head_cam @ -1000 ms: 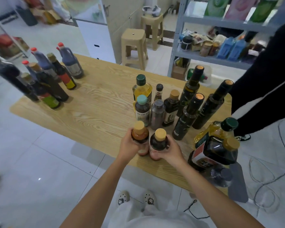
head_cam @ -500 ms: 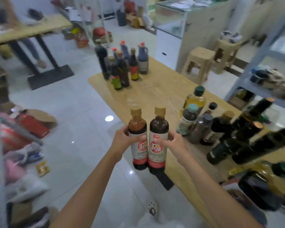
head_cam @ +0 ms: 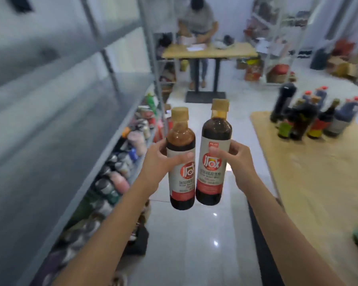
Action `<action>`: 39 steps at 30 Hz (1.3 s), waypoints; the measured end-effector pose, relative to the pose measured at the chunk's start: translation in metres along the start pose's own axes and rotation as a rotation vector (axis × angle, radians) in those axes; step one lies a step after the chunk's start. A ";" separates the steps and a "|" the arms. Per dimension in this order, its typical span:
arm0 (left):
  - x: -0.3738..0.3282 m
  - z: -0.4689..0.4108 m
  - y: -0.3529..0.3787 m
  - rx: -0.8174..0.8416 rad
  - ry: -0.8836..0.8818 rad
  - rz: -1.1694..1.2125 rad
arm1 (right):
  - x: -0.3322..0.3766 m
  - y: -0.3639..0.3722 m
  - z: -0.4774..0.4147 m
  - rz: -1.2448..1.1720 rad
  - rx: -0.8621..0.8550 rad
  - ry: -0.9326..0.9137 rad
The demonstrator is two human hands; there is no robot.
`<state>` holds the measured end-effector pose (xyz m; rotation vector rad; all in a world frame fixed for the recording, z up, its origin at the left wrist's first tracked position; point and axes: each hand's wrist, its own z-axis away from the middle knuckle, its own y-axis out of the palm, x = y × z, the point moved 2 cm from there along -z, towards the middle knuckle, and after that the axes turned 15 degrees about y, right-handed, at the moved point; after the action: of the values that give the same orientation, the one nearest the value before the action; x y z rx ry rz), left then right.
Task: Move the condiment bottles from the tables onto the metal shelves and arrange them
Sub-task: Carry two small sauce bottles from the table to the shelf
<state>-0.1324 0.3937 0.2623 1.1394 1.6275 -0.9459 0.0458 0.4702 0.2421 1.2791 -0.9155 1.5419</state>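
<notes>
Bottles first: I have two of them, one in each hand, both standing straight up in the air over the white floor. My left hand [head_cam: 160, 162] is wrapped tight around the left bottle [head_cam: 181, 159], the one with lighter brown sauce near its neck. My right hand [head_cam: 237, 159] is wrapped tight around the right bottle [head_cam: 214, 153], which looks darker and sits a bit higher. The two bottles are just beside each other, nearly touching.

The metal shelves [head_cam: 74, 104] run along my nine o'clock side. The middle shelf board looks bare, and the low shelf is full of small jars and cans. The wooden table [head_cam: 318, 166] is at my three o'clock, with more dark bottles [head_cam: 310, 118] on its far end.

I think I am carrying now. To do it well, I should turn toward nine o'clock, keep both bottles upright, and set them down one at a time on the bare board. I should push them back from the edge with labels facing out.
</notes>
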 end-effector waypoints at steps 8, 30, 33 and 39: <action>-0.091 0.074 -0.138 -0.479 0.155 -0.158 | 0.073 0.173 0.024 0.045 0.511 -0.211; -0.304 0.306 -0.247 -1.369 0.463 -0.842 | 0.189 0.437 0.256 -0.084 1.418 -0.578; -0.312 0.310 -0.263 -1.422 0.501 -0.827 | 0.198 0.461 0.270 -0.089 1.360 -0.645; -0.311 0.310 -0.310 -1.493 0.479 -0.858 | 0.194 0.500 0.277 -0.083 1.288 -0.643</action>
<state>-0.3028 -0.0605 0.4933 -0.4572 2.4642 0.3076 -0.3532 0.0897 0.4876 2.7718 -0.0776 1.6826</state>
